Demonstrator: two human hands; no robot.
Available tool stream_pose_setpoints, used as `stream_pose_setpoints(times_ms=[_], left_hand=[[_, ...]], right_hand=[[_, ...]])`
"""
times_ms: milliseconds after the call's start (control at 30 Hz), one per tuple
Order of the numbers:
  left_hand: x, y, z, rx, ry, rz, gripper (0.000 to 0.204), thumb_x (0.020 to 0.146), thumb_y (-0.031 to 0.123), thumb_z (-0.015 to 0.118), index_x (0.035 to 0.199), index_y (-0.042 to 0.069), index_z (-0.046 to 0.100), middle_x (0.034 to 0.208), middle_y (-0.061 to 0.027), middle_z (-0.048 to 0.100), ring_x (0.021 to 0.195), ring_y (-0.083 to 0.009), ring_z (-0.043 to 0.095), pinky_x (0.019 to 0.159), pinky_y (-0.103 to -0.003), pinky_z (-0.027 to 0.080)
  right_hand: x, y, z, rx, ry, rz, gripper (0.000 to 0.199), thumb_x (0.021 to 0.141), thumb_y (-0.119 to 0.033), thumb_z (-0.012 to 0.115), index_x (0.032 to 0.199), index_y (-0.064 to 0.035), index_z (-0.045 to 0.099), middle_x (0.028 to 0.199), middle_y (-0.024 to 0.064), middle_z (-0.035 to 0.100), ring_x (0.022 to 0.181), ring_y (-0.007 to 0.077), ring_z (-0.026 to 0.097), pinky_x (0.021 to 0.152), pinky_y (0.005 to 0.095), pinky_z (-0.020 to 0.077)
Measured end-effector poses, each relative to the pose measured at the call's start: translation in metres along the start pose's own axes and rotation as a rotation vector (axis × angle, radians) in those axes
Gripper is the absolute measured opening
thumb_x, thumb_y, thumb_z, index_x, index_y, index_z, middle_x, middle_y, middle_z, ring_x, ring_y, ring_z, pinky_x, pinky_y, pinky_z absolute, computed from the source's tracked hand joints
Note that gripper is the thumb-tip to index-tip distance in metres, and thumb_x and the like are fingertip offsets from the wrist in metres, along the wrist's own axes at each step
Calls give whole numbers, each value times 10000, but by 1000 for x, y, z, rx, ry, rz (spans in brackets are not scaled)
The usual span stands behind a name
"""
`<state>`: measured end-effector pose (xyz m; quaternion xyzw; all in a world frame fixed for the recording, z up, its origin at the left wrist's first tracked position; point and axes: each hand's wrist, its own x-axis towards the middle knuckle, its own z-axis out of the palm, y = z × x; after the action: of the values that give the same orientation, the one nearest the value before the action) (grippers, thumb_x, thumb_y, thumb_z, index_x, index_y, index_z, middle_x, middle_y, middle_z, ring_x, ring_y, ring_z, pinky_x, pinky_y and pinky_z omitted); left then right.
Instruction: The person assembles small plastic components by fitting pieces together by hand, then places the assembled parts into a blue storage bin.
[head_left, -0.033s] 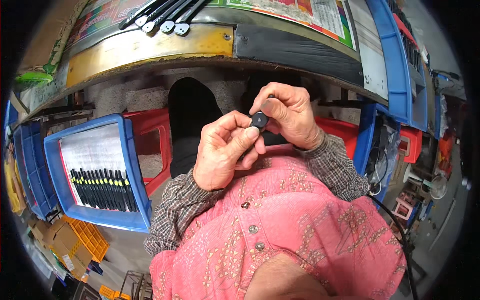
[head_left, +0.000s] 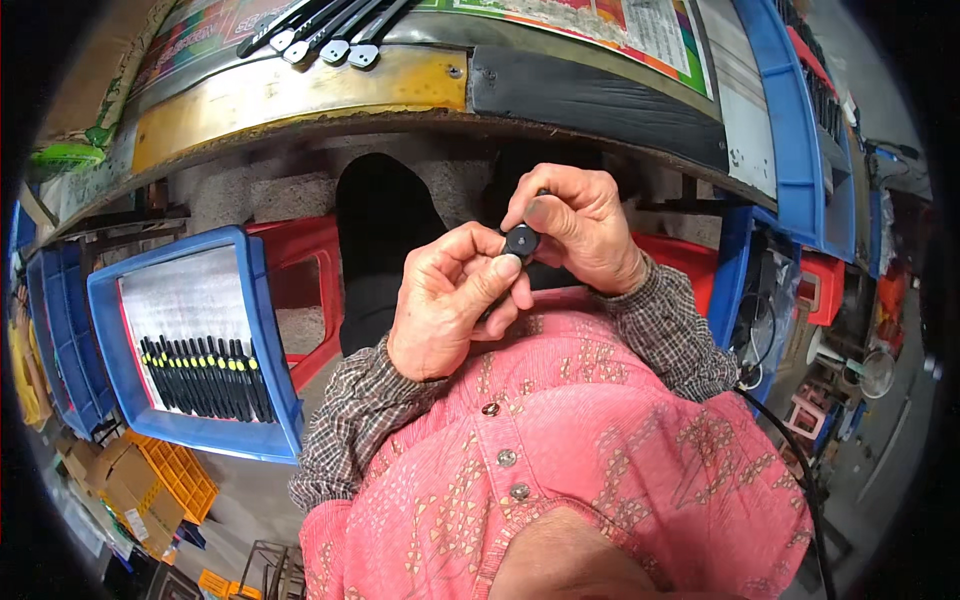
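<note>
Over my lap, close to the table's front edge, both hands meet around a small black part with a round, knob-like end (head_left: 521, 240). My left hand (head_left: 455, 295) pinches it from below, thumb against the round end and the other fingers curled. From the right, my right hand (head_left: 580, 225) grips its upper side between thumb and bent fingers, and a dark tip shows above them. The rest of the part is hidden by the fingers, so its full shape cannot be made out.
Several black rods with pale squared ends (head_left: 363, 57) lie on the worn table (head_left: 300, 95). To my left, a blue tray (head_left: 190, 440) holds a row of black rods with yellow dots (head_left: 205, 375). Blue bins (head_left: 790, 130) line the right side. An orange crate (head_left: 172, 475) stands lower left.
</note>
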<state>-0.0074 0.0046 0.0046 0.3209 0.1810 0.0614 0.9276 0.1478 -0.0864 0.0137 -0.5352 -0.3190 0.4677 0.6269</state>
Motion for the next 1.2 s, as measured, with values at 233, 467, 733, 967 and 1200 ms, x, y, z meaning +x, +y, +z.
stream_pose_setpoints(times_ms=[233,467,733,967,1200], left_hand=[[1,1,-1,37,41,24,92,925,86,544,949,-2,537,722,-76,610,485,-53,458,406,-172,305],[1,1,0,168,137,79,78,921,73,552,921,-5,547,708,-54,610,509,-45,486,432,-160,355],[1,-6,-3,270,153,171,85,922,87,550,936,3,544,722,-66,617,491,-49,484,416,-169,357],[0,-6,-1,236,171,160,63,916,52,550,910,-11,550,710,-41,605,515,-29,479,446,-155,365],[1,-8,-2,249,193,175,61,914,44,547,911,-17,550,710,-43,605,512,-25,472,444,-156,364]], right_hand=[[2,-4,7,-66,6,-1,189,912,-185,599,866,-3,620,650,-6,567,484,17,438,421,169,334],[1,-15,6,-121,-28,167,114,850,-81,646,916,6,613,704,-1,592,516,27,492,454,171,395],[1,-15,7,-115,-61,207,76,863,-43,599,915,12,589,726,14,594,558,33,524,479,169,418],[-1,-9,7,-126,-51,178,94,877,-53,589,948,9,584,728,4,579,575,37,532,490,171,427],[1,-9,5,-107,-81,236,91,874,-34,575,953,11,584,738,2,582,574,32,525,491,168,425]])
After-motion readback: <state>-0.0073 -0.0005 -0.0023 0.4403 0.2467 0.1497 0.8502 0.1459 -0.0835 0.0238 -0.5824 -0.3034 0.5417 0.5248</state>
